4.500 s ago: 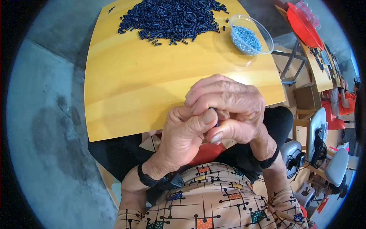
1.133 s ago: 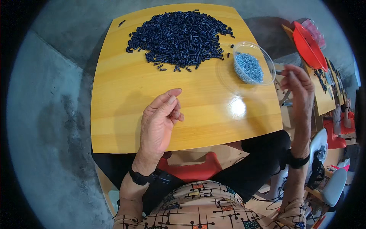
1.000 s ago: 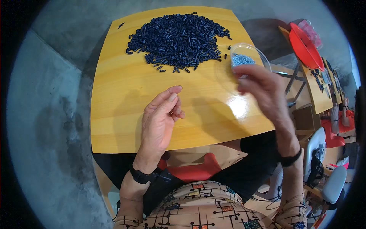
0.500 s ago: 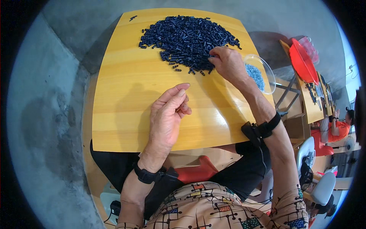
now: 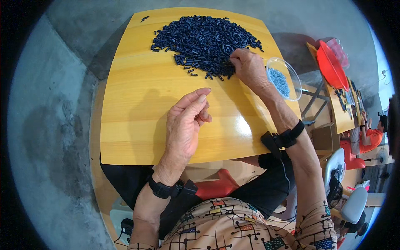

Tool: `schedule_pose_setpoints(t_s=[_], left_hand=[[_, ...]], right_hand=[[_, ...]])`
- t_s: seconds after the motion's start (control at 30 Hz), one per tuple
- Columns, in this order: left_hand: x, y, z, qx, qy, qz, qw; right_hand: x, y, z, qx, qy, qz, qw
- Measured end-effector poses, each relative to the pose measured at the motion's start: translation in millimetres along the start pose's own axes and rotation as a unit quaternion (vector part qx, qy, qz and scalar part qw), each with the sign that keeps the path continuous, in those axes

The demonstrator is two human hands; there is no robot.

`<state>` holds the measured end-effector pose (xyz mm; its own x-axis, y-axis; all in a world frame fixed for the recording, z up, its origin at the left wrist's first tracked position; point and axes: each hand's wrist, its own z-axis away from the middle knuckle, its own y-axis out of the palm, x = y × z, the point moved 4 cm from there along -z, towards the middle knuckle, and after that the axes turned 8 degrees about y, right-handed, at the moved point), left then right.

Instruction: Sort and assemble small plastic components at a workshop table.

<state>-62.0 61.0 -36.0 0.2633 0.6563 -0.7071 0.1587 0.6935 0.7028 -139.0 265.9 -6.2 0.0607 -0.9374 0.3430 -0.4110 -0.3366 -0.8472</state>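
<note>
A broad heap of small black tubular pieces [image 5: 204, 39] covers the far part of the yellow table [image 5: 137, 125]. At the heap's near right edge is my right hand [image 5: 250, 68], its thumb and fingers pinched together among the pieces. Whatever is between those fingertips is hidden. My left hand [image 5: 185, 121] hovers over the nearer part of the table, thumb pressed along the index finger and the other fingers curled; I cannot make out anything in it. Beside my right wrist stands a clear round tub [image 5: 296, 83] holding small light-blue bits [image 5: 278, 82].
Two or three stray black pieces [image 5: 144, 19] lie in the far left corner. Past the table's right side, a red basin [image 5: 330, 66] rests on another table [image 5: 342, 118]. A person in orange [image 5: 371, 139] sits farther right. A grey wall [image 5: 50, 125] runs along the left.
My right hand has shifted very slightly at the heap's edge, its fingers still pinched. My left hand has moved a touch to the right and farther up.
</note>
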Motion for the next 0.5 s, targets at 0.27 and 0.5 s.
schedule_pose_setpoints(t_s=[0.27,0.5], left_hand=[[0.5,1.9,-2.7,0.000,0.001,-0.001,1.000],[3.1,5.0,-2.2,-0.003,-0.010,-0.008,1.000]], right_hand=[[6.7,-3.4,2.6,0.001,0.008,-0.041,0.999],[8.6,7.1,-1.0,0.019,-0.003,0.033,0.999]])
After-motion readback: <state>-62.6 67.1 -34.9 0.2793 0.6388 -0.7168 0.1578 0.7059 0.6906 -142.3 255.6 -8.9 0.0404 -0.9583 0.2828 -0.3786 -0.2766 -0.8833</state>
